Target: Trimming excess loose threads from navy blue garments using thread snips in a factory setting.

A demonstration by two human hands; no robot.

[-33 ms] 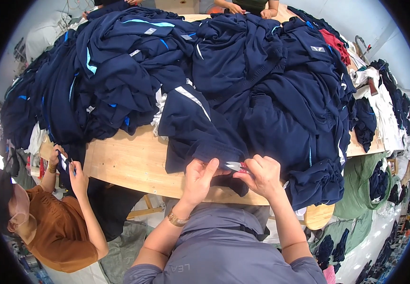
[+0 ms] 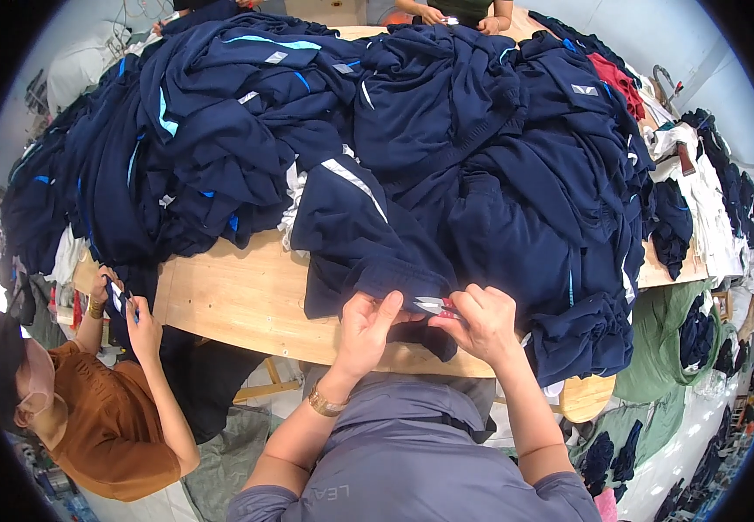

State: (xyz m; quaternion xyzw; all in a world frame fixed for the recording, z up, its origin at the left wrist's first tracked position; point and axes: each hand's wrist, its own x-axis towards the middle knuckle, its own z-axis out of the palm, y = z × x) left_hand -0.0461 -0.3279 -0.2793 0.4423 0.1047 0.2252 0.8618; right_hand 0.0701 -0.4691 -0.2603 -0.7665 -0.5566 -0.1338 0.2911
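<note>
So both hands are working right at the near edge of the wooden bench (image 2: pixel 238 300). The left hand (image 2: pixel 366 332) has its fingers pinched shut on the hem of a navy garment (image 2: pixel 368 244) that's spread out flat in front of the big heap. The right hand (image 2: pixel 481 324) has its fingers wrapped around a small pair of thread snips (image 2: pixel 433 305), with the blades pointing left at the bit of fabric the other hand is gripping. Behind that, the pile of navy clothes (image 2: pixel 447 139) covers most of the bench, some with light blue and white stripes. Off to the left, a person in an orange top (image 2: pixel 107 426) is holding up dark fabric as well.
</note>
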